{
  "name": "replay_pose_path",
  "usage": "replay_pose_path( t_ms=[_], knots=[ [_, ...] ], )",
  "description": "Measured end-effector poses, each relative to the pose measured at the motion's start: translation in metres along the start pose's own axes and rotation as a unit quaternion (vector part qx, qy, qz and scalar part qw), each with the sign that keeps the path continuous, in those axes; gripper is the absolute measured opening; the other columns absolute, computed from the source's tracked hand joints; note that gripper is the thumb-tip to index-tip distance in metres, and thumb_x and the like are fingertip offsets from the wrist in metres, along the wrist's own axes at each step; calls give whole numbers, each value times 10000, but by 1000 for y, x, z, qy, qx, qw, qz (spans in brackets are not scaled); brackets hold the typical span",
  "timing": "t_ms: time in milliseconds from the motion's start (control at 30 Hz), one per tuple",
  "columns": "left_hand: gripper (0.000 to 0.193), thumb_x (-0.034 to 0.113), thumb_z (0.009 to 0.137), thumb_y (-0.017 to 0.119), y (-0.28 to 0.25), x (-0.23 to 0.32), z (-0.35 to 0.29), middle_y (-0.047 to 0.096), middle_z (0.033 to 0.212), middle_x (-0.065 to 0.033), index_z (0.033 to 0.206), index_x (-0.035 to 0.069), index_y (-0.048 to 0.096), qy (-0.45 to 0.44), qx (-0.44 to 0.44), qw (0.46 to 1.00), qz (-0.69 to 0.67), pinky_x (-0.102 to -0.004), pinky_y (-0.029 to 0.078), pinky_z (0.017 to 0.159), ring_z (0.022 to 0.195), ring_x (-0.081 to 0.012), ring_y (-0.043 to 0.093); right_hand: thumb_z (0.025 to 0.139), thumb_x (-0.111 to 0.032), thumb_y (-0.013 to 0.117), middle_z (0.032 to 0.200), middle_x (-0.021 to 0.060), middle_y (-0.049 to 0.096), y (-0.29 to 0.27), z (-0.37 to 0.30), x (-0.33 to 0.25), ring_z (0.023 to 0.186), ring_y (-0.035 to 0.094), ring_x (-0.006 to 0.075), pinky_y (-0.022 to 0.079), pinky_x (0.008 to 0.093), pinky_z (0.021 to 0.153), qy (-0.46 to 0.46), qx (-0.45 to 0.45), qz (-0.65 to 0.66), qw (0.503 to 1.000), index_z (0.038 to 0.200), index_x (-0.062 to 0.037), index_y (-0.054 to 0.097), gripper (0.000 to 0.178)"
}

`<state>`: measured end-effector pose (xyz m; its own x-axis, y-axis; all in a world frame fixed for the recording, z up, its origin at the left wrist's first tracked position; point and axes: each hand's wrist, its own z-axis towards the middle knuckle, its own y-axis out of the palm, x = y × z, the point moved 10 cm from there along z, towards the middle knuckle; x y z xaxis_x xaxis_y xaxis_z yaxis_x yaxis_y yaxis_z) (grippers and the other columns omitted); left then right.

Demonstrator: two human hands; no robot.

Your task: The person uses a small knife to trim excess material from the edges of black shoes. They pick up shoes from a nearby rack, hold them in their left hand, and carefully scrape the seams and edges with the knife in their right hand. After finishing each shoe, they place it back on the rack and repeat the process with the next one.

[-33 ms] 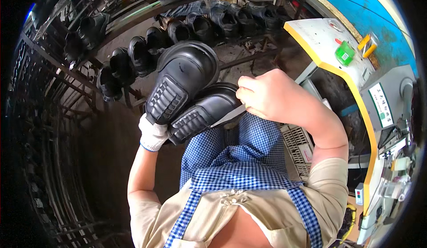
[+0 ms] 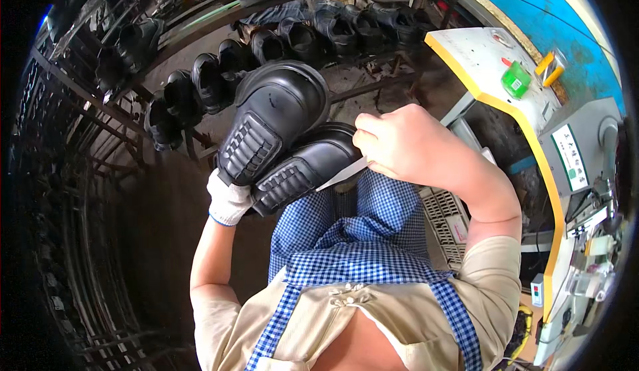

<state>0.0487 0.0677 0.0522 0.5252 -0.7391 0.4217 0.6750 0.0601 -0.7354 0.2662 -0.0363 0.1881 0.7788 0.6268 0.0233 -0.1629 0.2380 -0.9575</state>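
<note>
Head view | left hand (image 2: 228, 201) grips two black shoes (image 2: 283, 134) | right hand (image 2: 406, 144) apparently pinches white strip (image 2: 341, 174)

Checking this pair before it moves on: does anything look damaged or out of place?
No damage shows. A thin pale strip sticks out under the lower black shoe, by the right hand; what it is, I cannot tell.

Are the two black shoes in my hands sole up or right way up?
Sole up: both black shoes show their ribbed treads to the camera. The gloved left hand grips them below; the bare right hand is at the lower shoe's edge.
</note>
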Motion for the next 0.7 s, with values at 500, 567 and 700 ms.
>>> replay_pose_path(
  t_ms=[500, 567, 700],
  knots=[
    [407, 144, 994, 547, 39, -46, -21, 561, 1379, -79, 1378, 14, 510, -266, 75, 789, -549, -325, 473, 1009, 1206, -166, 571, 750, 14, 744, 808, 52, 648, 6, -30, 48, 705, 650, 124, 507, 256, 607, 76, 192, 363, 908, 905, -33, 667, 180],
    [376, 126, 992, 550, 38, -39, -19, 598, 1337, -73, 1351, 15, 536, -259, 50, 805, -531, -306, 493, 980, 1176, -155, 589, 749, 12, 760, 828, 54, 660, 4, -23, 36, 724, 674, 151, 548, 273, 647, 49, 192, 325, 925, 934, -25, 694, 200],
    [379, 122, 956, 589, 34, -39, -22, 616, 1319, -85, 1329, 58, 573, -200, 5, 898, -393, -318, 505, 975, 1163, -182, 612, 720, 27, 765, 852, 66, 669, -7, -15, 44, 772, 702, 169, 581, 268, 699, 67, 243, 323, 912, 1021, -22, 705, 311]
  ],
)
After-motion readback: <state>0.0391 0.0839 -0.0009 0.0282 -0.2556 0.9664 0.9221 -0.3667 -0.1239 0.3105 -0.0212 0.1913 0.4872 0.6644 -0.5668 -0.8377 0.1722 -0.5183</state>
